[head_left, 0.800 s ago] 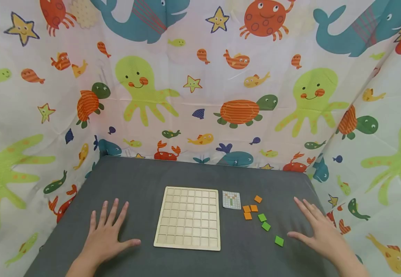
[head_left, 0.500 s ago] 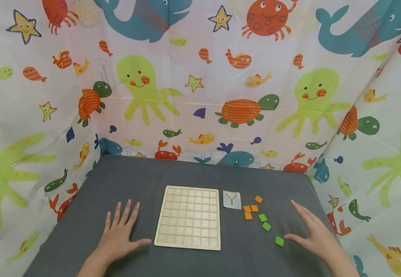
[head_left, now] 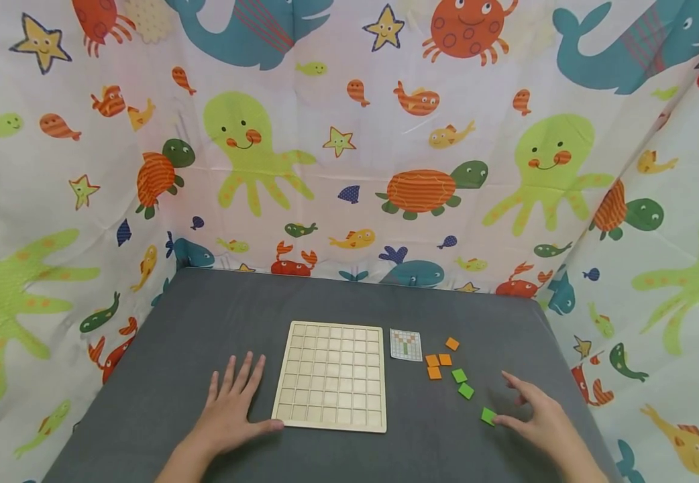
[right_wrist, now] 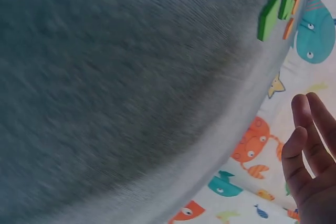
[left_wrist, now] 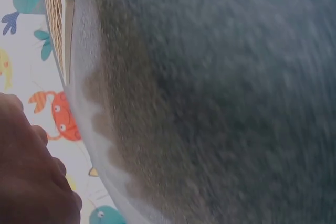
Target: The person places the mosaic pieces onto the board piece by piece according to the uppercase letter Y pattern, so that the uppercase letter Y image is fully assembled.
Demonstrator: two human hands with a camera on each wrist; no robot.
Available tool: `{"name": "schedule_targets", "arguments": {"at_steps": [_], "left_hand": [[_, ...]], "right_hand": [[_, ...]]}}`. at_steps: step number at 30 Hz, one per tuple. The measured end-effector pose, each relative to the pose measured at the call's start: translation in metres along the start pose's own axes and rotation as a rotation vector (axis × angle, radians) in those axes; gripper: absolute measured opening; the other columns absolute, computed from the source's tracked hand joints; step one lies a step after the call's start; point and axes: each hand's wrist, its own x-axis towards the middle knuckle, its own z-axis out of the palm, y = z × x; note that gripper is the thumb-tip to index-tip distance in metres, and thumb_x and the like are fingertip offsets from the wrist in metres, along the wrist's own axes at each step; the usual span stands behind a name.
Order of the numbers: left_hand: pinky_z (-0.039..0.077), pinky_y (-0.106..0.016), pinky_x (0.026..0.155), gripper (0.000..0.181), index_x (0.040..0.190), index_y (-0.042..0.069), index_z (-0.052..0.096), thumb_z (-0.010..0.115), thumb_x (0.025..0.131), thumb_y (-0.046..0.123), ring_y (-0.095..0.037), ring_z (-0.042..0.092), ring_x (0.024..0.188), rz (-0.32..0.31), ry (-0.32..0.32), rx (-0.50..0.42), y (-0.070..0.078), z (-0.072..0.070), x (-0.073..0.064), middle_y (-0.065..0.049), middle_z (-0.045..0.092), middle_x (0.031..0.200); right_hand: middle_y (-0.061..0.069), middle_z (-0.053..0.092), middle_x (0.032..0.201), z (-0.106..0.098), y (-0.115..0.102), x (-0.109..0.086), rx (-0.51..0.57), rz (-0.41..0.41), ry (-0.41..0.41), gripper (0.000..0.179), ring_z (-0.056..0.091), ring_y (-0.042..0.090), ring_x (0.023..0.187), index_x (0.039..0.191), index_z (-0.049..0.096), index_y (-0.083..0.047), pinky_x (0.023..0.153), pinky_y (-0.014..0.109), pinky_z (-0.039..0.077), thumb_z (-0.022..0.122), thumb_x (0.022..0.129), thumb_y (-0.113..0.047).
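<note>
The lone green tile (head_left: 488, 416) lies on the grey table (head_left: 247, 295) just off the thumb tip of the right hand (head_left: 539, 417), to that hand's left, and this side-on closeness is what a reach would turn on. In the head view thumb and tile meet, but I cannot tell whether they truly touch or only line up. The right hand's thumb and fingers stand apart, the fingers a little bent, with nothing held. The tile looks roughly square, so it offers no clear long axis; its sides run askew to those of the grid board (head_left: 329, 378). The left hand (head_left: 229, 410) is much farther off, on the other side of the board, its fingers spread and its thumb by the board's near left corner; contact there is unclear. Beyond the tile, away from the person and leftward, sit two more green tiles (head_left: 459, 376), then four orange tiles (head_left: 433, 361) and a patterned card (head_left: 406, 345). A path from the tile straight left to the board's near right corner would pass on the person's side of all these, over a broad stretch of table. The table's right edge runs well beyond the tile, past the right hand.
</note>
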Motion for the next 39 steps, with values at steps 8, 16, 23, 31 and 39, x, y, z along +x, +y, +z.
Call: {"name": "schedule_targets", "arguments": {"at_steps": [8, 16, 23, 31, 39], "left_hand": [[0.012, -0.071, 0.118, 0.135, 0.165, 0.019, 0.008, 0.062, 0.065, 0.091, -0.048, 0.002, 0.154, 0.045, -0.073, -0.093, 0.004, 0.010, 0.008, -0.014, 0.007, 0.170], [0.013, -0.062, 0.123, 0.150, 0.164, 0.010, 0.009, 0.079, 0.053, 0.083, -0.037, 0.002, 0.157, 0.060, -0.108, -0.199, 0.004, 0.020, 0.017, -0.012, 0.007, 0.171], [0.013, -0.061, 0.123, 0.141, 0.161, 0.003, 0.020, 0.090, 0.055, 0.066, -0.038, 0.007, 0.157, 0.109, -0.124, -0.254, 0.009, 0.023, 0.021, -0.016, 0.018, 0.168], [0.015, -0.061, 0.123, 0.131, 0.159, 0.002, 0.026, 0.092, 0.060, 0.055, -0.039, 0.013, 0.156, 0.085, -0.170, -0.274, 0.012, 0.024, 0.023, -0.016, 0.023, 0.167], [0.015, -0.059, 0.124, 0.125, 0.160, 0.004, 0.028, 0.090, 0.064, 0.056, -0.037, 0.014, 0.156, 0.053, -0.192, -0.255, 0.012, 0.025, 0.024, -0.014, 0.023, 0.167]], "right_hand": [[0.017, 0.069, 0.121, 0.012, 0.008, -0.004, 0.073, 0.114, -0.064, 0.082, 0.065, 0.025, 0.097, 0.136, 0.061, -0.004, 0.078, 0.048, 0.057, 0.091, 0.069, -0.041], [0.016, 0.070, 0.121, 0.022, 0.012, -0.004, 0.149, 0.213, -0.117, 0.076, 0.067, 0.019, 0.093, 0.131, 0.065, -0.005, 0.079, 0.047, 0.057, 0.092, 0.068, -0.038], [0.013, 0.071, 0.114, 0.029, 0.014, -0.001, 0.155, 0.270, -0.159, 0.075, 0.067, 0.020, 0.093, 0.126, 0.068, -0.003, 0.079, 0.048, 0.056, 0.093, 0.065, -0.039], [0.003, 0.071, 0.104, 0.035, 0.009, -0.002, 0.161, 0.245, -0.153, 0.051, 0.064, 0.015, 0.087, 0.111, 0.074, -0.008, 0.075, 0.039, 0.056, 0.094, 0.066, -0.023], [-0.002, 0.069, 0.089, 0.041, 0.003, 0.003, 0.144, 0.234, -0.139, 0.032, 0.062, 0.012, 0.078, 0.099, 0.075, -0.009, 0.065, 0.031, 0.053, 0.090, 0.071, -0.014]]}}
